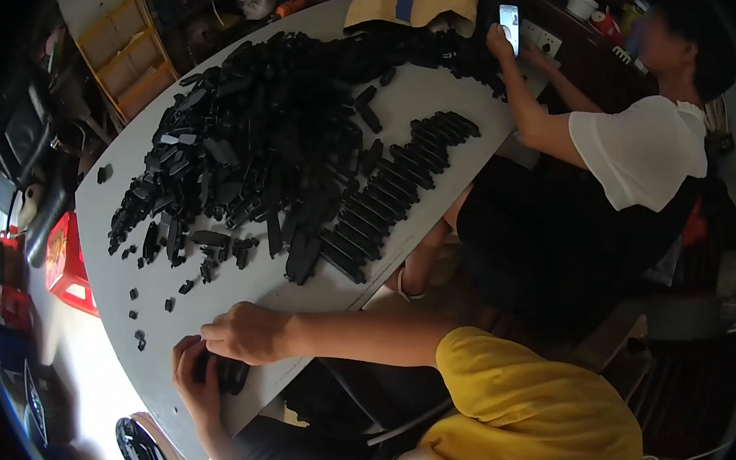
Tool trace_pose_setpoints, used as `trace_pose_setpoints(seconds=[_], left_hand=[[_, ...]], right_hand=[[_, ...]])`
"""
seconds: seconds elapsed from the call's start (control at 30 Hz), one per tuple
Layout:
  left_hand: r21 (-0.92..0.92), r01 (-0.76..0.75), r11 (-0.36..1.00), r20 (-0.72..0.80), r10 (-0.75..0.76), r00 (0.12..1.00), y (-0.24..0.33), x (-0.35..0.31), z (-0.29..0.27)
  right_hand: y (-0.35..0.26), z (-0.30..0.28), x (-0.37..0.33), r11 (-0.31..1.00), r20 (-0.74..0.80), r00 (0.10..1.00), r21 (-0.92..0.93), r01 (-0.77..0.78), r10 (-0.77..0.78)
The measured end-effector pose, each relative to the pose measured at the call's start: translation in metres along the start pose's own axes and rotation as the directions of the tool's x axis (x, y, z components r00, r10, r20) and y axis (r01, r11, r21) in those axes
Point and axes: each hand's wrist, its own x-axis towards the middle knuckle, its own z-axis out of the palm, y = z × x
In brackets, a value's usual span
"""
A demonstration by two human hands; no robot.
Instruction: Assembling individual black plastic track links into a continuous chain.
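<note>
Close to the table's near left edge, my left hand [198, 383] curls around a small black plastic part [231, 375], its fingers closed on it. My right hand [247, 333] reaches in from the right and bends over the same part, fingertips pinched together close to the left fingers. The part's dark shape is mostly covered by both hands, so its exact kind does not show. Beyond my hands lies a large heap of black plastic pieces [254, 135]. A slanting row of long black plastic parts [370, 208] lies side by side to the heap's right.
Small black bits [169, 304] are scattered on the grey table [302, 298] near my hands. A brown paper sack [412, 0] sits at the far edge. At right, a co-worker in a white top [642, 148] holds a phone [509, 29]. A red stool [70, 263] stands left.
</note>
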Motion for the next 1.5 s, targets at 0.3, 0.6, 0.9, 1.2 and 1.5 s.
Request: trace_pose_setpoints(seconds=[0.3,0.6,0.9,1.2,1.5], left_hand=[[-0.013,-0.001,1.000,0.019,0.001,1.000,-0.004,-0.001,-0.006],[0.020,-0.007,1.000,0.055,0.006,0.998,0.001,-0.001,-0.007],[-0.024,0.006,1.000,0.065,-0.004,0.998,-0.008,-0.002,-0.008],[-0.138,0.024,0.990,0.107,-0.009,0.994,-0.018,0.000,-0.011],[-0.105,-0.004,0.994,0.072,0.012,0.997,-0.019,-0.002,-0.005]], right_hand=[[0.002,0.009,0.003,0.999,0.004,1.000,0.033,-0.029,0.029],[0.002,0.007,0.002,0.993,-0.031,0.997,0.102,-0.063,0.066],[0.001,0.006,0.002,0.998,0.005,0.999,0.027,-0.051,0.051],[0.002,0.012,0.002,0.997,0.008,0.997,0.022,-0.074,0.074],[0.006,0.004,-0.005,0.995,-0.045,0.998,0.094,-0.029,0.033]])
